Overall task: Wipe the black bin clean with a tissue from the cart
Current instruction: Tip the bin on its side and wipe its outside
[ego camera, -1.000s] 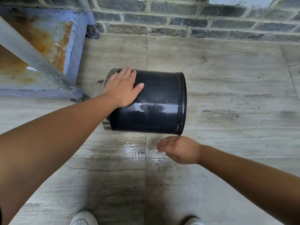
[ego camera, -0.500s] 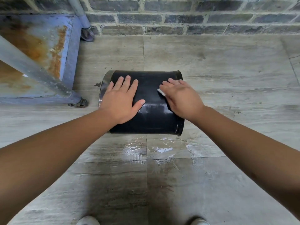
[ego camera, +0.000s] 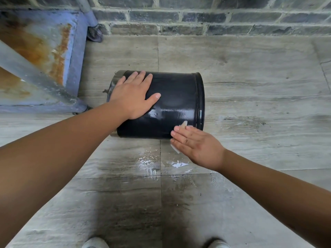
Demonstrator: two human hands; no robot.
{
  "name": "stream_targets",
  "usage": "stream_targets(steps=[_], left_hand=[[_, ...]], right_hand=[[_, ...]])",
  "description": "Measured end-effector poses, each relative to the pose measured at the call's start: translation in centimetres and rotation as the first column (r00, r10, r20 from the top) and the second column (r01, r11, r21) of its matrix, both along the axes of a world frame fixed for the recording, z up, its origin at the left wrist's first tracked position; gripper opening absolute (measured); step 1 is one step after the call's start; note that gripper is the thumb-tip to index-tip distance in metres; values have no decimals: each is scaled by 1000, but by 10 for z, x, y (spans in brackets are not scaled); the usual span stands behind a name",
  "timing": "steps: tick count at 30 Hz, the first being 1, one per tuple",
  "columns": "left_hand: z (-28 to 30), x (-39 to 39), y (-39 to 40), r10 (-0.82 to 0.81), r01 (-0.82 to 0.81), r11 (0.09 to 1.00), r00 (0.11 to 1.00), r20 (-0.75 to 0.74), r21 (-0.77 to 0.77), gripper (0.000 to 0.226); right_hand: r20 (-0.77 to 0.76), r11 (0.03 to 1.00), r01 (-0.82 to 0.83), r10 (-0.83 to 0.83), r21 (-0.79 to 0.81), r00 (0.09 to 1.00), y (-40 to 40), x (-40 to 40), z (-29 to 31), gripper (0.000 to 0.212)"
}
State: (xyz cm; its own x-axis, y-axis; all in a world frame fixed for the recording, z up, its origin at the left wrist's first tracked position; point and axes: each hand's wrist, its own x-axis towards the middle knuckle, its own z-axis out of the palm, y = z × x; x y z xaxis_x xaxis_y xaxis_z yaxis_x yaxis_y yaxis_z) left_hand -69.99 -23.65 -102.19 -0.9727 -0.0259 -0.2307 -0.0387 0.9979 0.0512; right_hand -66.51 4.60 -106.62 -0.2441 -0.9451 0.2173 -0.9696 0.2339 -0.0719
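The black bin (ego camera: 176,102) lies on its side on the tiled floor, its rimmed end to the right. My left hand (ego camera: 133,96) rests flat on its upper left side, fingers spread, holding it still. My right hand (ego camera: 195,145) presses a white tissue (ego camera: 183,124) against the bin's near lower side by the rim. Only the tissue's edges show above and below my fingers. The bin's surface is wet and glossy.
A rusty blue cart (ego camera: 41,56) with a grey metal bar stands at the left, one wheel (ego camera: 80,110) close to the bin. A brick wall (ego camera: 215,18) runs along the back. Water puddles (ego camera: 161,163) lie on the tiles before the bin. My shoes (ego camera: 95,243) show at the bottom.
My right hand slid with the tissue from the top of the bin down its near side toward me. My left hand stayed on the bin.
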Motion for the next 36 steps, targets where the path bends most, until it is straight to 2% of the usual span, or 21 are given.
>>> stream_targets(steps=[2,4,5,7,8,9,10,11,13,15,17,20,24,27,29,31,32,33,34,35,36], left_hand=[[1,0,0,-1,1,1000,1000,6,3,85],[1,1,0,-1,1,1000,1000,-3,4,85],[0,2,0,-1,1,1000,1000,-4,5,84],[0,3,1,-3,3,1000,1000,-6,3,84],[0,4,1,-6,6,1000,1000,-7,1,84],[0,5,1,-8,8,1000,1000,-6,0,84],[0,6,1,-10,10,1000,1000,-3,-1,83],[0,6,1,-12,12,1000,1000,2,0,83],[0,6,0,-14,14,1000,1000,6,1,83],[0,5,0,-11,11,1000,1000,11,7,84],[-1,6,0,-14,14,1000,1000,12,7,85],[-2,10,-1,-22,22,1000,1000,6,14,84],[-1,8,-2,-20,20,1000,1000,3,23,83],[-1,6,-3,-25,25,999,1000,12,25,84],[-1,5,-3,-24,24,999,1000,13,22,85],[-1,4,-2,-31,30,999,999,15,24,85],[-1,3,-3,-29,29,999,999,16,24,85],[-1,3,-3,-26,26,999,1000,16,23,85],[-2,3,-3,-25,25,999,1000,15,23,85],[-1,2,-3,-26,26,999,1000,15,22,85],[-1,4,-3,-29,29,999,999,16,22,85]], right_hand=[[184,999,4,3,-35,983,-4,10,11,26],[490,972,184,-91,-145,867,-17,16,32,29],[606,914,351,-164,-203,778,-26,13,45,28],[765,706,660,-268,-258,586,-45,-9,67,18],[789,619,743,-310,-257,531,-52,-26,75,17],[768,579,775,-367,-253,525,-58,-45,84,18],[713,594,769,-432,-237,553,-64,-63,90,20],[630,647,738,-495,-191,598,-69,-79,91,22],[440,762,648,-582,0,684,-77,-95,81,25],[238,833,539,-553,124,799,-83,-87,66,26],[133,895,429,-443,121,887,-80,-68,56,26],[99,960,264,-272,90,957,-65,-43,44,36],[89,1000,-3,0,26,996,-36,-9,24,32],[137,994,-86,77,64,988,-14,10,18,27],[221,992,-73,50,98,974,-3,17,20,30],[408,996,88,-93,32,908,1,20,32,28],[530,964,264,-203,-40,823,1,18,41,26],[653,874,470,-288,-119,700,-1,13,51,24],[750,741,644,-315,-188,582,-2,4,60,24],[800,622,748,-317,-230,509,-2,-7,67,26],[795,567,782,-334,-260,507,0,-19,72,26]])
